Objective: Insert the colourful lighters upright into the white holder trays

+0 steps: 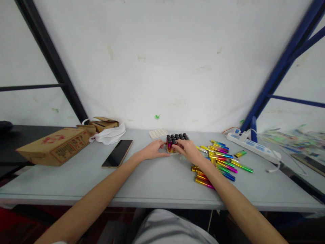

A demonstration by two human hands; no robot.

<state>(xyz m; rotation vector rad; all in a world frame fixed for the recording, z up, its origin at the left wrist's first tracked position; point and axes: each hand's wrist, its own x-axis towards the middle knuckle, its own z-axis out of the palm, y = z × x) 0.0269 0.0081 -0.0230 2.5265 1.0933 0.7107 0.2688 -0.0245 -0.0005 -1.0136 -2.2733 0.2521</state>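
A block of shiny coloured lighters with black tops (180, 136) stands upright in rows near the middle of the grey table. My left hand (154, 149) rests at its left side, thumb and fingers apart and touching its edge. At the front right of the block, my right hand (187, 149) has its fingers pressed together on a lighter with a black top (174, 145). Beside my right forearm lies a loose pile of metallic lighters (223, 159) in gold, blue, green and pink, partly hidden by the arm.
A white tray with holes (158, 133) lies behind the block. To the left are a phone (117, 154), a cardboard box (57, 144) and a white plastic bag (110, 135). On the right sit a white power strip (254, 147) with cables and blue frame posts (281, 64).
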